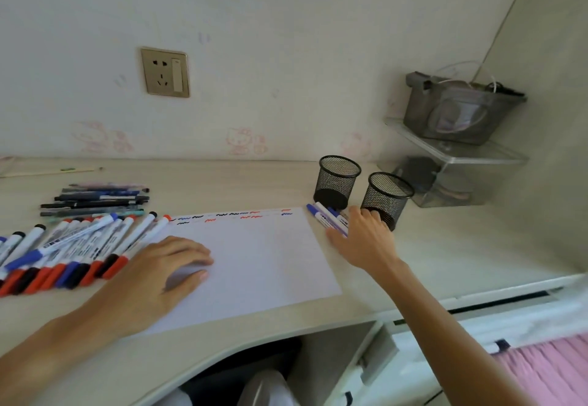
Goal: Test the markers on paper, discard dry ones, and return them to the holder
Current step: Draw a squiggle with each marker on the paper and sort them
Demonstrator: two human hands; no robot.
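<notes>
A white sheet of paper lay in the middle of the frame on the pale tabletop, with short blue, black and red test squiggles along its far edge. The left hand rested on the paper's left part, its fingers loosely bent and holding nothing. Just left of it, a fanned row of whiteboard markers with red, blue and black caps lay side by side, touching one another. Beyond them, toward the upper left, sat a smaller stack of darker pens.

The right hand reached to the right of the paper, its fingers spread over a few blue-capped markers lying on the tabletop; whether it gripped any could not be told. Those markers lay at the foot of two black mesh holders: the far holder and the near holder, which stood just beside each other. The fingertips nearly touched the near holder's base.

At the right, a clear shelf unit carried a grey pouch. A wall socket sat in the upper left.
</notes>
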